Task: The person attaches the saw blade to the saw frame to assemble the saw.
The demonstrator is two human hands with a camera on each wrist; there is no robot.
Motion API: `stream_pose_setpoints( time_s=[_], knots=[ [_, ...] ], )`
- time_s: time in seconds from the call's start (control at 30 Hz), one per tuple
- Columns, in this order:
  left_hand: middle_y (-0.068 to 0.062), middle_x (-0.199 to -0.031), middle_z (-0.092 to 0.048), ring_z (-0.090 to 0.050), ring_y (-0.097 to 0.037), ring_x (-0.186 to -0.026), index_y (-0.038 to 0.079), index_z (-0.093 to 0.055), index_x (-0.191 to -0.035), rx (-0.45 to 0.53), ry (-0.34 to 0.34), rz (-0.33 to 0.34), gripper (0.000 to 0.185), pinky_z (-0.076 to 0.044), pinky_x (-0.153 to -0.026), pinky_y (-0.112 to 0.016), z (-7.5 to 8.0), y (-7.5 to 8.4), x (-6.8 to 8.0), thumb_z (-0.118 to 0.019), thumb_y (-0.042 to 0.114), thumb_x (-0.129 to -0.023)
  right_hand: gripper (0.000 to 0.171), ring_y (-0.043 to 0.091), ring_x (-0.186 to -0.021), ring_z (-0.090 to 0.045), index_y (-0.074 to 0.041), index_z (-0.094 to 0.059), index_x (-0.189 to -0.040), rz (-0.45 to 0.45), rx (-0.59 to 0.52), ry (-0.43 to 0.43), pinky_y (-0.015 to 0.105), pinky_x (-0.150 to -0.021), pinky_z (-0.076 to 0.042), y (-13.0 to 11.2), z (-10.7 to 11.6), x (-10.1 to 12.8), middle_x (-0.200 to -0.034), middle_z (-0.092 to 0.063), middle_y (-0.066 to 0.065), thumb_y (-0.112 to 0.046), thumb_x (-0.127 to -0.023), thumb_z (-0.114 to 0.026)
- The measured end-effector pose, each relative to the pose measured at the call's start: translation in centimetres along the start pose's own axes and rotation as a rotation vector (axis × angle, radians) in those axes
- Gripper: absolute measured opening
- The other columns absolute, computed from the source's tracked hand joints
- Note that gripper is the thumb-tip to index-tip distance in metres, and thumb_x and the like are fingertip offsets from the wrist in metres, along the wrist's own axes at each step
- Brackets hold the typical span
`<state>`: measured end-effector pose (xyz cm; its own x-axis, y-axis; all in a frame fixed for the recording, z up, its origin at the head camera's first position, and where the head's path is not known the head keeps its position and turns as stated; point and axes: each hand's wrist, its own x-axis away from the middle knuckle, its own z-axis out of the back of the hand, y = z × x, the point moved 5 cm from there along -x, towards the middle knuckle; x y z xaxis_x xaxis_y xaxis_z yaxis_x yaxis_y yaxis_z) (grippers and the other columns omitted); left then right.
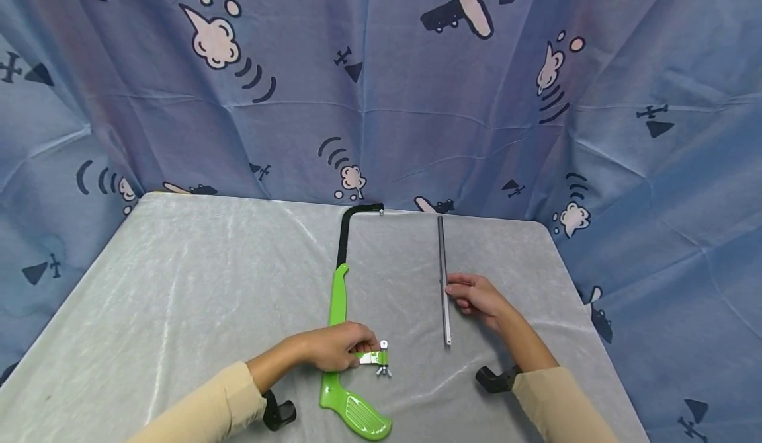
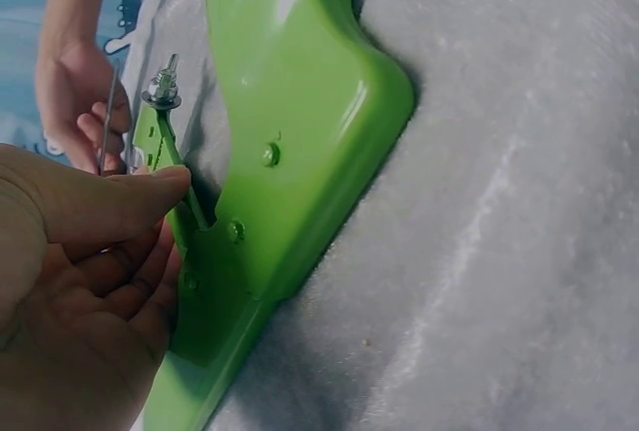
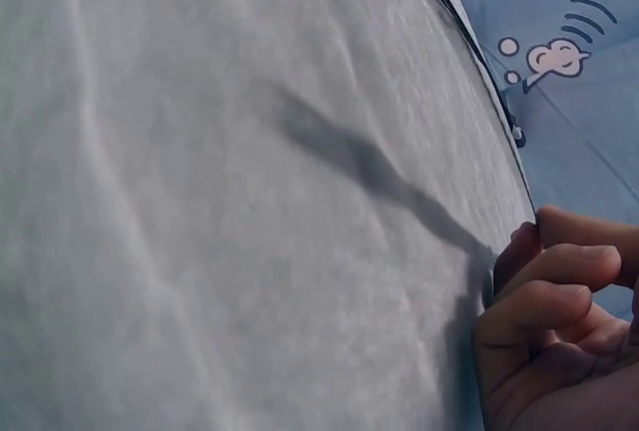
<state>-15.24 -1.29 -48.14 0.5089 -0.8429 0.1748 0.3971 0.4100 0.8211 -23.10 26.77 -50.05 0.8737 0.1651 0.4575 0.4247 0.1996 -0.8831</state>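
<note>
A green-handled hacksaw frame (image 1: pixel 339 337) lay flat on the grey-covered surface (image 1: pixel 178 297), its long axis running away from the person, the black bow (image 1: pixel 343 235) reaching toward the far edge and the grip end nearest the body. Beside it, to the right and roughly parallel, lay a loose saw blade (image 1: pixel 443 278), a thin grey strip also pointing away from the person and well apart from the frame.

The left hand (image 1: pixel 336 346) rested across the frame just above the grip, and it was the nearer hand to the frame. Its fingers (image 2: pixel 120 202) were curled, the thumb pressed against the small green tensioner bracket (image 1: pixel 372 358) that stuck out to the right of the handle, carrying a bolt with a wing nut (image 1: pixel 383 369) at its outer end. The left wrist view showed the thumb tip on that bracket, close to where it entered the handle.

The right hand (image 1: pixel 476 296) sat just to the right of the blade's middle, the nearer hand to it. Its fingers (image 3: pixel 559 271) were bent and held close together, the tips at the blade's edge; whether they pinched the strip or only touched it could not be told from these views. The blade lay to the left of that hand, between the two hands.

A blue cloth printed with aeroplanes (image 1: pixel 536 99) hung behind the surface.
</note>
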Motion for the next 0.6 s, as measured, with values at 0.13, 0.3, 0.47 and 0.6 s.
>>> stream_pose_setpoints(
  time_s=[0.13, 0.3, 0.47, 0.6],
  knots=[
    [0.003, -0.093, -0.058, -0.054, -0.010, -0.087, 0.003, -0.064, -0.111, 0.002, -0.001, 0.010, 0.030, -0.046, -0.080, -0.020, 0.0, -0.1, 0.0, -0.059, -0.014, -0.086, 0.052, 0.004, -0.058, -0.040, 0.013, -0.036, -0.141, 0.007, -0.011, -0.025, 0.020, -0.052, -0.035, -0.3, -0.8, -0.1, -0.077, -0.051, -0.006, -0.005, -0.097, -0.057],
    [0.002, -0.093, -0.058, -0.055, -0.012, -0.088, 0.004, -0.064, -0.111, 0.010, -0.004, 0.020, 0.030, -0.046, -0.080, -0.020, -0.1, -0.2, -0.1, -0.059, -0.013, -0.087, 0.051, 0.004, -0.059, -0.040, 0.013, -0.036, -0.142, 0.027, -0.015, -0.053, 0.020, -0.053, -0.036, -0.6, -1.6, -0.2, -0.078, -0.051, -0.006, -0.006, -0.098, -0.056],
    [0.003, -0.093, -0.056, -0.054, -0.011, -0.088, 0.004, -0.063, -0.112, 0.004, 0.001, 0.025, 0.030, -0.045, -0.080, -0.021, -0.2, -0.4, -0.1, -0.059, -0.012, -0.088, 0.049, 0.003, -0.061, -0.043, 0.011, -0.043, -0.136, 0.079, -0.038, -0.104, 0.019, -0.055, -0.039, -1.1, -2.4, 0.0, -0.079, -0.054, -0.007, -0.010, -0.095, -0.061],
    [0.004, -0.093, -0.055, -0.051, -0.007, -0.087, 0.005, -0.062, -0.112, -0.006, 0.012, 0.015, 0.028, -0.045, -0.080, -0.021, -0.3, -0.4, 0.0, -0.061, -0.010, -0.088, 0.047, 0.004, -0.061, -0.043, 0.011, -0.046, -0.131, 0.110, -0.058, -0.139, 0.019, -0.055, -0.039, -1.5, -3.2, 0.1, -0.078, -0.053, -0.007, -0.011, -0.094, -0.063]
  ],
)
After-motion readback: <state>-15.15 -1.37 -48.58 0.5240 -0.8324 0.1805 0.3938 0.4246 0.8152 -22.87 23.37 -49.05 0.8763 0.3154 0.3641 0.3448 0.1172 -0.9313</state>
